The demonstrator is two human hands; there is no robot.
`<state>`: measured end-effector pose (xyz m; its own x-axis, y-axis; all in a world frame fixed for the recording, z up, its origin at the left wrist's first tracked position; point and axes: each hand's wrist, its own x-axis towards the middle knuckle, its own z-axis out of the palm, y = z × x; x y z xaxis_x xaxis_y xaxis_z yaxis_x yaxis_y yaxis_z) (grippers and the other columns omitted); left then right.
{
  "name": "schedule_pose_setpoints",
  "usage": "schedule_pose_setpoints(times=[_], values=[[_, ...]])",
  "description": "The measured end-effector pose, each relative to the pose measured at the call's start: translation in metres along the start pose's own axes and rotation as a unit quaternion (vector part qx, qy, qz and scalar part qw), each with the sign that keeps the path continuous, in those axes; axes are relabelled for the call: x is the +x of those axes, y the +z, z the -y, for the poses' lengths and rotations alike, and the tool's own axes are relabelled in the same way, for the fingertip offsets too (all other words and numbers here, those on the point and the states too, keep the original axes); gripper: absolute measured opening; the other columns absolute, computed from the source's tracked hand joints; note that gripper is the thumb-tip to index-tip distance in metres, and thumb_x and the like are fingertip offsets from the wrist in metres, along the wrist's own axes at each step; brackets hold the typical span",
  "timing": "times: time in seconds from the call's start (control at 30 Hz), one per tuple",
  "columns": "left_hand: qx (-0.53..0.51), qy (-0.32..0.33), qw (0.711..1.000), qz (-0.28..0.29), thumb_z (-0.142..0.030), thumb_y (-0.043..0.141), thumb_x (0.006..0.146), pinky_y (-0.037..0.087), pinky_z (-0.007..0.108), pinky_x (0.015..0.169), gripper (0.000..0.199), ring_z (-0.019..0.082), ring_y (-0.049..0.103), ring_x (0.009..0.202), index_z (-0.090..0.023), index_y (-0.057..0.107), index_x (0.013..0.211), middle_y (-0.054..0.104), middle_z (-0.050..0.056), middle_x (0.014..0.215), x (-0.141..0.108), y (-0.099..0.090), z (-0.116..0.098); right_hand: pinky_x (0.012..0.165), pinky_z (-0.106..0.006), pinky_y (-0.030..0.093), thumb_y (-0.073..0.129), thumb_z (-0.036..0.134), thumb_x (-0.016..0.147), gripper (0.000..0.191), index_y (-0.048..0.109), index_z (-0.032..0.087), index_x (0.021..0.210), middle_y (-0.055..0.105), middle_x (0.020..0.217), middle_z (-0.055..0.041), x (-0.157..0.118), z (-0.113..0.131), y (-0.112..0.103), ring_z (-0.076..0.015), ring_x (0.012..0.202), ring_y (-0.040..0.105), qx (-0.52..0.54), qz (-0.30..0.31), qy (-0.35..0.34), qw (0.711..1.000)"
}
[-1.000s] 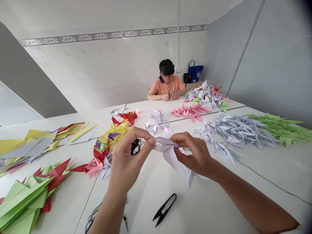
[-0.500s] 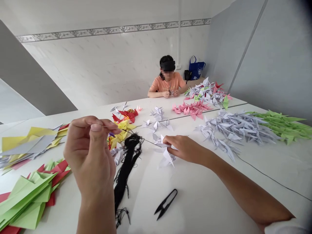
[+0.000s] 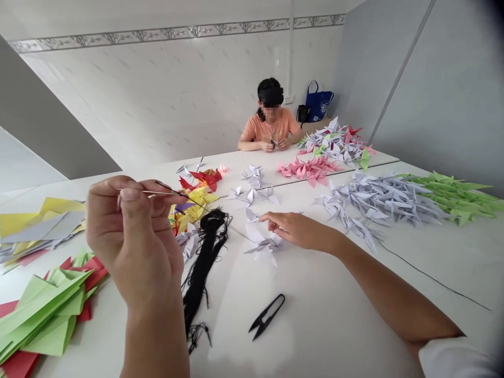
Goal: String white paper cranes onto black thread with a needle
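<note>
My left hand [image 3: 134, 231] is raised at the left, its thumb and fingers pinched on a thin needle [image 3: 153, 193]. From the needle, dark thread [image 3: 199, 203] slopes down to the right toward the white folded paper cranes [image 3: 265, 242]. My right hand [image 3: 295, 230] is over the table, fingers stretched out, its fingertips at the edge of another white paper crane [image 3: 252, 215]. Whether they touch that crane is unclear. Between my hands lies a bundle of black thread [image 3: 205, 268]. Closer to me are black thread snips [image 3: 266, 317].
White cranes [image 3: 389, 197] and green cranes [image 3: 459, 197] are heaped at the right, pink cranes [image 3: 309, 169] farther back. Yellow cranes [image 3: 199, 202] lie beyond the thread bundle. Green folded paper [image 3: 47, 310] is at the left. A person [image 3: 270, 126] sits across the table.
My right hand has come off the near white cranes, which have settled lower on the table, and its fingertips are beside another crane. My left hand has shifted left with the needle.
</note>
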<state>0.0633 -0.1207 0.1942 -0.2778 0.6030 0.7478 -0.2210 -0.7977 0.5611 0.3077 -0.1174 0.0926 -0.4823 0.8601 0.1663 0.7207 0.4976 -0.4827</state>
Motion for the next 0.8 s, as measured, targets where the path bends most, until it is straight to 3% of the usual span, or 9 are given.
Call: schedule_pose_setpoints(times=[0.1,0.17,0.27,0.33,0.47,0.53,0.63,0.73,0.8], values=[[-0.007,-0.014,1.0,-0.01,-0.015,0.06,0.096,0.06,0.031,0.079,0.006,0.013,0.063,0.071,-0.019,0.057,0.093,0.062,-0.001,0.076,-0.001,0.0,0.0,0.077,-0.029,0.047,0.036,0.006,0.099,0.043,0.053,0.024,0.134,0.071,0.112,-0.006,-0.001,-0.007,-0.007,-0.0185,0.088,0.068,-0.026,-0.021,0.029,0.999],[-0.009,-0.031,0.999,-0.013,-0.015,0.056,0.097,0.059,0.03,0.066,0.007,0.013,0.059,0.06,-0.02,0.054,0.093,0.062,-0.002,0.075,-0.001,0.0,-0.002,0.079,-0.032,0.048,0.036,0.004,0.096,0.043,0.055,0.022,0.132,0.071,0.115,-0.0081,-0.002,-0.013,-0.011,-0.0209,0.091,0.068,-0.054,-0.02,0.053,0.997],[-0.01,-0.099,0.995,-0.018,-0.013,0.049,0.099,0.031,0.023,0.038,0.012,0.008,0.035,0.04,-0.021,0.052,0.091,0.057,-0.003,0.07,-0.002,0.003,-0.005,0.092,-0.039,0.049,0.053,0.015,0.093,0.042,0.056,0.019,0.134,0.068,0.127,-0.0125,-0.002,-0.016,-0.009,-0.0279,0.109,0.066,-0.064,0.034,0.055,0.996],[-0.018,-0.127,0.991,-0.031,-0.011,0.052,0.095,0.014,0.023,0.037,0.012,0.007,0.024,0.04,-0.02,0.052,0.087,0.05,-0.004,0.064,-0.001,0.004,-0.007,0.105,-0.045,0.044,0.067,0.027,0.088,0.056,0.054,0.018,0.141,0.063,0.138,-0.0156,0.001,-0.013,0.002,-0.0327,0.125,0.059,-0.045,0.089,0.025,0.995],[-0.031,-0.141,0.988,-0.055,-0.01,0.062,0.082,0.01,0.025,0.039,0.015,0.007,0.022,0.044,-0.021,0.052,0.083,0.041,-0.005,0.062,0.005,0.002,-0.004,0.117,-0.047,0.035,0.073,0.044,0.085,0.073,0.049,0.012,0.147,0.062,0.139,-0.0185,0.012,-0.001,0.04,-0.0335,0.133,0.055,-0.035,0.157,-0.039,0.986],[-0.034,-0.151,0.986,-0.064,-0.009,0.063,0.08,0.01,0.026,0.04,0.016,0.006,0.022,0.044,-0.021,0.052,0.081,0.04,-0.005,0.063,0.01,-0.002,0.001,0.115,-0.046,0.035,0.07,0.04,0.089,0.06,0.054,0.014,0.141,0.068,0.129,-0.0159,0.016,0.003,0.058,-0.0308,0.123,0.061,-0.06,0.154,-0.053,0.985],[-0.03,-0.162,0.984,-0.06,-0.011,0.057,0.086,0.01,0.028,0.043,0.012,0.005,0.022,0.046,-0.021,0.053,0.081,0.039,-0.004,0.064,0.018,-0.014,0.011,0.108,-0.042,0.041,0.059,0.021,0.095,0.032,0.062,0.017,0.127,0.071,0.114,-0.0125,0.02,0.001,0.072,-0.0262,0.109,0.066,-0.088,0.137,-0.052,0.985],[-0.008,-0.169,0.985,-0.04,-0.011,0.051,0.092,0.008,0.028,0.045,0.013,0.005,0.021,0.046,-0.02,0.052,0.082,0.036,-0.004,0.062,0.026,-0.026,0.022,0.105,-0.042,0.041,0.053,0.006,0.093,0.034,0.062,0.014,0.125,0.069,0.111,-0.0162,0.021,-0.009,0.069,-0.028,0.109,0.066,-0.11,0.113,-0.022,0.987],[0.022,-0.169,0.985,-0.023,-0.011,0.052,0.092,0.006,0.028,0.046,0.014,0.004,0.021,0.046,-0.019,0.052,0.081,0.035,-0.005,0.06,0.031,-0.033,0.028,0.108,-0.047,0.038,0.058,0.009,0.092,0.039,0.059,0.011,0.13,0.068,0.113,-0.019,0.02,-0.017,0.061,-0.0316,0.112,0.065,-0.117,0.098,0.004,0.988]])
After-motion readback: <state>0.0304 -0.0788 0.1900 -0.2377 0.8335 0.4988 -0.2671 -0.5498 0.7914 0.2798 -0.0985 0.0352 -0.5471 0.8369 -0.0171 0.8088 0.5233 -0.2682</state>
